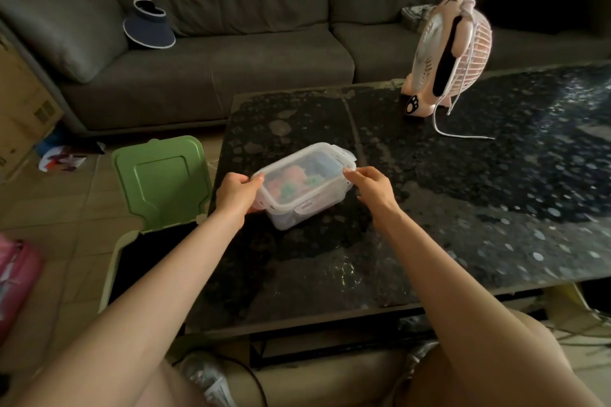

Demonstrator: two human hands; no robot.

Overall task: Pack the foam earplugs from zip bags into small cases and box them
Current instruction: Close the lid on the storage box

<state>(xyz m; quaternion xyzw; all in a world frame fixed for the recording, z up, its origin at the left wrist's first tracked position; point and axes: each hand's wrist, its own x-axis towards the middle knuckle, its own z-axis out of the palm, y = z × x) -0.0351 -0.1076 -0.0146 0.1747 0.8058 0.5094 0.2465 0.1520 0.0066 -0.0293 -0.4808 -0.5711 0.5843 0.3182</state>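
Observation:
A clear plastic storage box (pixel 305 205) with a clip-on lid (pixel 304 175) stands on the dark speckled table (pixel 463 208), near its left edge. Blurred orange, green and blue shapes show through the lid. My left hand (pixel 236 192) grips the box's left end, thumb on the lid rim. My right hand (pixel 372 187) pinches the lid's right edge with its fingertips. No zip bags are visible.
A pink desk fan (pixel 449 53) with a white cord stands at the table's far side. A bin with an open green lid (pixel 162 182) sits on the floor left of the table. A grey sofa (pixel 231 53) with a visor hat (pixel 148 25) runs behind.

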